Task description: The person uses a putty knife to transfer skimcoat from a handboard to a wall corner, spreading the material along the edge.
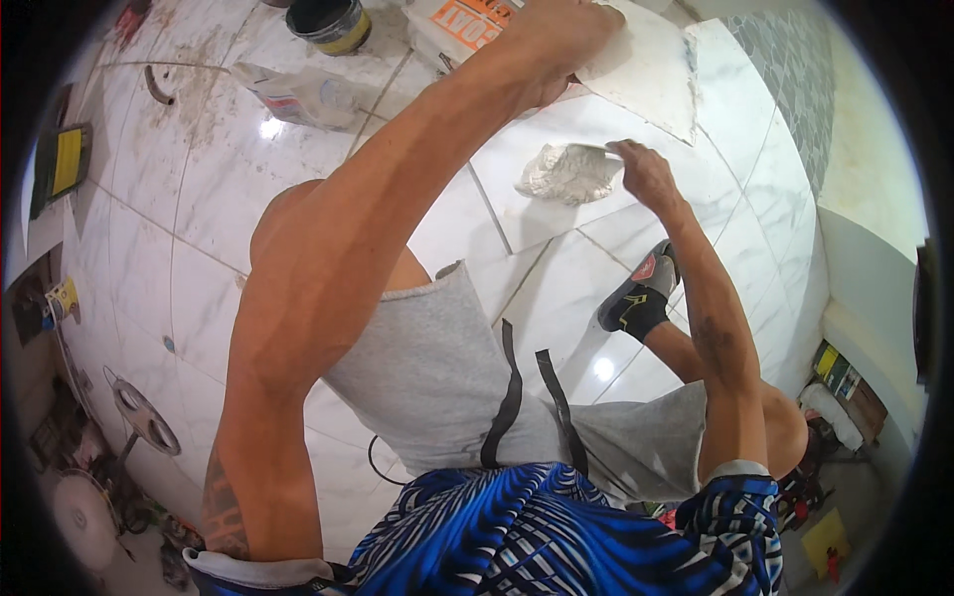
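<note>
My left hand (581, 45) is at the top, its fingers closed at the edge of a white bag (646, 74) with a rough right edge. Part of that bag is hidden behind the hand and forearm. Lower and to the right, my right hand (651, 179) grips a trowel, of which little shows. On its blade sits a thick lump of white plaster (568, 174), held above the tiled floor and casting a shadow. An orange and white printed surface (462, 25) shows left of my left forearm, perhaps part of the same bag.
A black bucket (330, 25) with a yellowish band stands at the top left. Near it lie a crumpled plastic bag (303, 96) and a short curved pipe (157, 86). Dirt smears the marbled tiles (129, 238). My shoe (641, 288) is below the trowel; a fan (144, 415) is at the left.
</note>
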A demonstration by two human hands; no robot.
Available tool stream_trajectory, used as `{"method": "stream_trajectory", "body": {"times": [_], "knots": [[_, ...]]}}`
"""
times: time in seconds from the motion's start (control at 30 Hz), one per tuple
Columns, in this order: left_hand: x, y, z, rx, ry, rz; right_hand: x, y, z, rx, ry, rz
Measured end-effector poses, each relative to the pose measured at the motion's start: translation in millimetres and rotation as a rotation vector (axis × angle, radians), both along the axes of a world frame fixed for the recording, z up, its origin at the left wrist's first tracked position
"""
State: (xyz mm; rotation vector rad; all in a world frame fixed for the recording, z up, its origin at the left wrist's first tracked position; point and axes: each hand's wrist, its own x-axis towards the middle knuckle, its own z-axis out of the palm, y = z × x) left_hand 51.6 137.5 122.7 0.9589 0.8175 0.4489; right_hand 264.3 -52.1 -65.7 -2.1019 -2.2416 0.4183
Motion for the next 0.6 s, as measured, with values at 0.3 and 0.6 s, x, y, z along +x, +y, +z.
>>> {"method": "stream_trajectory", "body": {"times": [0.3, 0.6], "knots": [[5.5, -1.3, 0.6, 0.069, 0.113, -0.082, -25.5, -29.4, -20.3, -0.143, -0.043, -0.306], [6.9, -4.6, -4.2, 0.031, 0.001, -0.053, -4.9, -41.7, -5.5, -0.238, -0.066, -0.664]]}}
